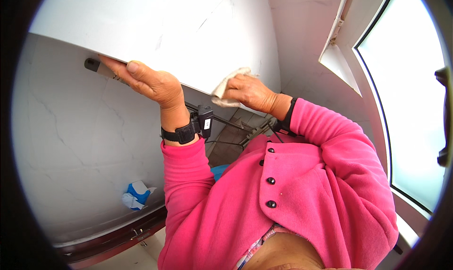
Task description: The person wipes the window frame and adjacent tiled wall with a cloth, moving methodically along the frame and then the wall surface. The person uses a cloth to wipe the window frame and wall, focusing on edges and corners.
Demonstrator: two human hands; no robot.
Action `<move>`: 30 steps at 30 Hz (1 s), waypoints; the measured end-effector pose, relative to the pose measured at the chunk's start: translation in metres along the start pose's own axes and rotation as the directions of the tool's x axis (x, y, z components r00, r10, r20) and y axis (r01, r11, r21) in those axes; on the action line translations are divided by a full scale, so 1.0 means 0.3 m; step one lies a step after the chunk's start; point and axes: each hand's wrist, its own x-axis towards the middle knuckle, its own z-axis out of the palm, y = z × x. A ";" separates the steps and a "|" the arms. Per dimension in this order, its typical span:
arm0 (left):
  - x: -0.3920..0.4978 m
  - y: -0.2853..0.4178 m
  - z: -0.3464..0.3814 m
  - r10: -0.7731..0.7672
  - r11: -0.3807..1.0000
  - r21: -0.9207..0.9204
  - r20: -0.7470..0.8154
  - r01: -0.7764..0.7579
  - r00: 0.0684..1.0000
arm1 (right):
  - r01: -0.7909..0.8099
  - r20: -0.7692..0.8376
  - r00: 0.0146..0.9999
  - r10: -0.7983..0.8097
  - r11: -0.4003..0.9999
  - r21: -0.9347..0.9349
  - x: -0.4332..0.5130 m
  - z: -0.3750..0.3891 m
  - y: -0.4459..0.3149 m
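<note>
My right hand [249, 93] grips a folded, off-white cloth [230, 88] at the lower edge of a bright white panel with grey marble veining [159, 33]. To the left, my left hand [152, 80] lies along the same edge, fingers extended and thumb raised; its fingertips are partly hidden by the edge, and it holds nothing visible. Just behind those fingers is a grey and dark elongated object [97, 66], partly covered by the hand. Both wrists carry black straps, the left one with a small black device [205, 119].
A veined grey-white wall [78, 128] fills the left side, with a blue and white packet [139, 194] low on it. Below runs a dark red frame with a latch [136, 233]. Metal bars [247, 135] stand near the floor, and a frosted window [407, 93] is at right.
</note>
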 end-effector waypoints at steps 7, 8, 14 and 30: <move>-0.006 -0.055 -0.012 -0.007 0.996 0.086 -0.003 0.007 1.000 | -0.070 0.097 0.993 0.069 0.998 0.005 -0.239 0.258 0.175; -0.002 -0.061 -0.013 0.015 0.990 0.142 0.011 -0.016 1.000 | -0.047 0.057 0.997 0.047 0.999 0.006 -0.278 0.287 0.201; 0.010 -0.068 0.001 -0.010 0.997 0.073 -0.003 0.011 1.000 | -0.718 0.164 0.675 0.720 0.691 -0.081 -0.500 0.187 0.308; 0.026 -0.014 -0.025 -0.069 0.995 -0.061 0.102 0.076 0.992 | 0.019 -0.377 0.919 0.117 0.941 0.339 0.324 -0.091 -0.099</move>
